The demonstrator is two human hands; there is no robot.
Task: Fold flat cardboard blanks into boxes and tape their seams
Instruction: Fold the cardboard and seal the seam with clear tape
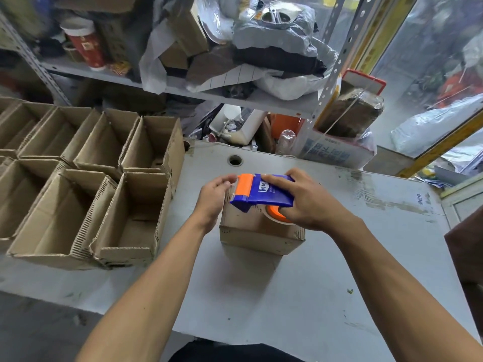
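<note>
A small cardboard box (257, 232) stands on the grey table (326, 270), flaps closed on top. A blue and orange tape dispenser (264, 192) lies across its top, its orange end at the far left edge. My right hand (305, 202) grips the dispenser from the right, fingers through the roll. My left hand (214, 197) rests against the box's left side, fingertips curled at the far top corner beside the dispenser's orange end. The tape strip itself is hard to make out.
Several open folded boxes (86, 184) stand in rows on the table's left. A round cable hole (235, 160) lies behind the box. A cluttered metal shelf (183, 84) rises at the back. A brown object (465, 257) sits at the right edge.
</note>
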